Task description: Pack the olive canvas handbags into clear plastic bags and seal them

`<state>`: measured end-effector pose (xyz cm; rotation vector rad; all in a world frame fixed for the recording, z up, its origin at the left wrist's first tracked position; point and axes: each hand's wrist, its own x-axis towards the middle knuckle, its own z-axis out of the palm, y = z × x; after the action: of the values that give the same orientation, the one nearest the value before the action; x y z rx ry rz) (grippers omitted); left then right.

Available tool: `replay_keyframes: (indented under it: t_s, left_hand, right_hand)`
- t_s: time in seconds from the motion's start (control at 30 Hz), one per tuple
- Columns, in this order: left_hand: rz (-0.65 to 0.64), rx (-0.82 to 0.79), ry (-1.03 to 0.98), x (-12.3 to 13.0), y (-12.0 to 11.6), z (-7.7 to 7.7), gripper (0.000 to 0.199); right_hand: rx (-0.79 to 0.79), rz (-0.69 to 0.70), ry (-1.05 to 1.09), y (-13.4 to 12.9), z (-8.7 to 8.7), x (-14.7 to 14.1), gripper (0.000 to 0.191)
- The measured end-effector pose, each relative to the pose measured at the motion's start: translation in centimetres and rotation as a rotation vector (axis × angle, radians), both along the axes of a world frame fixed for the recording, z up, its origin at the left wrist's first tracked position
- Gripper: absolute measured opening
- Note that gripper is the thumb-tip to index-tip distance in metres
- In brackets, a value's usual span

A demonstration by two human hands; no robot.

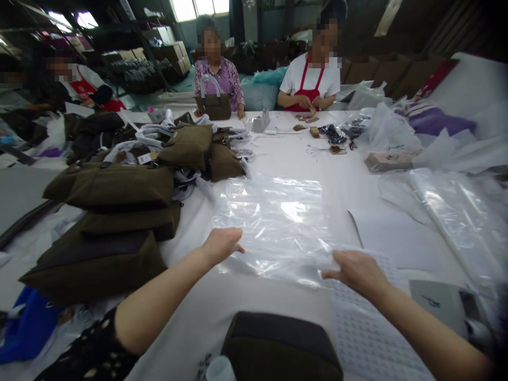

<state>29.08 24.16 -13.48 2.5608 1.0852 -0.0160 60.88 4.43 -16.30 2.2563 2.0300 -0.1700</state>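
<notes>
A clear plastic bag (278, 227) is spread flat above the white table in the middle of the view. My left hand (224, 245) pinches its left side near the lower corner. At the lower right corner, my right hand (355, 270) grips the plastic between thumb and fingers. Close to me at the bottom edge lies a dark olive bag (281, 344), partly cut off by the frame. Stacked olive bags (115, 185) with wrapped handles stand left of my left hand.
Printed sheets (365, 323) and a grey packet (436, 304) lie at right, beside more clear plastic (456, 211). A blue container (29, 323) is at lower left. Across the table (278, 153), people handle an olive bag (214, 106) and small brown pieces (307, 117).
</notes>
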Motion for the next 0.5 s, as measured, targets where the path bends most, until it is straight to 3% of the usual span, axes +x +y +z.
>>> replay_keyframes:
  t_s: [0.07, 0.17, 0.33, 0.43, 0.5]
  left_hand:
    - [0.059, -0.115, 0.001, -1.5, -2.7, -2.8, 0.042]
    - [0.173, -0.195, -0.077, -3.0, -5.6, -5.3, 0.035]
    - [0.415, -0.273, -0.254, -5.6, -7.7, -6.2, 0.022]
    - [0.649, -0.307, -0.416, -7.2, -8.0, -6.8, 0.03]
    - [0.814, -0.36, -0.561, -7.7, -8.0, -7.6, 0.03]
  right_hand:
    - [-0.041, -0.069, 0.205, -2.9, -2.5, -1.8, 0.038]
    - [0.101, -0.301, 0.565, -6.1, -5.3, -3.7, 0.033]
    - [0.297, -0.649, 0.826, -8.6, -7.5, -4.7, 0.035]
    - [0.453, -0.929, 1.008, -9.3, -8.6, -5.2, 0.04]
    - [0.547, -1.039, 1.18, -9.6, -9.2, -5.3, 0.038]
